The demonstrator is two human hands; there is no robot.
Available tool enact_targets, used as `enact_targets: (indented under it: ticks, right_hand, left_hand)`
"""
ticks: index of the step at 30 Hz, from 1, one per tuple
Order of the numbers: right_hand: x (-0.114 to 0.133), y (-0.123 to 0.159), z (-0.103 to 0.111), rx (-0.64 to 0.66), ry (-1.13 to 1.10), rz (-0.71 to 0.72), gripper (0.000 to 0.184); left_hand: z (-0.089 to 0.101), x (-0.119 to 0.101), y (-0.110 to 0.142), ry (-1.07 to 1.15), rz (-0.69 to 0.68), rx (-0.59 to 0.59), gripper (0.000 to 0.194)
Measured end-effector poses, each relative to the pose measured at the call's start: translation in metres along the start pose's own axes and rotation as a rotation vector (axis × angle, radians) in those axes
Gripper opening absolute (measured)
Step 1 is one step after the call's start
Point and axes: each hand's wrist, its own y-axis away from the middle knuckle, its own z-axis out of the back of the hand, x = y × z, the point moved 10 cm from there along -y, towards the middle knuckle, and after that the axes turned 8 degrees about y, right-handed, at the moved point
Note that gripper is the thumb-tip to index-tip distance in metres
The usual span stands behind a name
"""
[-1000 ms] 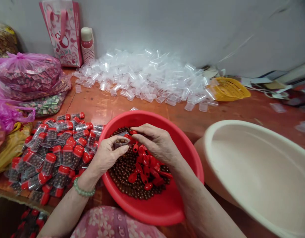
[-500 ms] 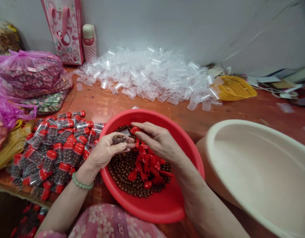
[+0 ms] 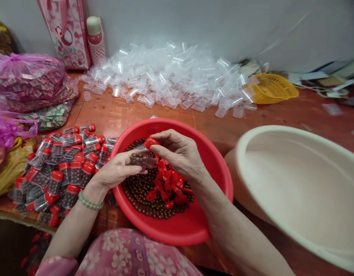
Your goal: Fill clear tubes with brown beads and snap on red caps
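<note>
My left hand [image 3: 118, 168] holds a small clear plastic container [image 3: 139, 160] with brown balls inside, between thumb and fingers. Another clear container lies along the top of those fingers, partly hidden. Thumb and fingers of my right hand [image 3: 179, 151] pinch a red cap [image 3: 151, 143], which meets the end of that second container; whether it is fully seated I cannot tell. Both hands are above a red basin [image 3: 215, 184]. Inside it are many brown balls [image 3: 142, 197] and a heap of loose red caps [image 3: 168, 182].
Left of the basin lies a pile of filled, red-capped containers [image 3: 64, 165]. Clear containers [image 3: 171, 80] are heaped along the wall, beside a yellow basket [image 3: 276, 90]. A large white basin [image 3: 297, 184] stands at right. Pink plastic bags [image 3: 27, 80], a thermos [image 3: 95, 40] and a gift bag [image 3: 69, 42] stand back left.
My right hand has brought the red cap left to the end of the upper container over my left fingers. The view has shifted slightly, so things sit higher in it.
</note>
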Motion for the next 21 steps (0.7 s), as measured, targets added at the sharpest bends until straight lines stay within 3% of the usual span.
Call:
enact_targets:
  ticks: [6, 13, 21]
  right_hand:
    - [0.011, 0.003, 0.003, 0.004, 0.072, 0.068, 0.019]
    - [0.017, 0.003, -0.007, 0.091, 0.149, 0.115, 0.016]
    - [0.018, 0.004, -0.014, 0.135, 0.264, 0.142, 0.015]
  left_hand:
    - [-0.006, -0.003, -0.002, -0.291, 0.000, -0.037, 0.035]
    - [0.000, 0.001, -0.004, -0.306, -0.007, -0.076, 0.042]
    - [0.001, 0.004, -0.006, -0.240, -0.020, -0.069, 0.037]
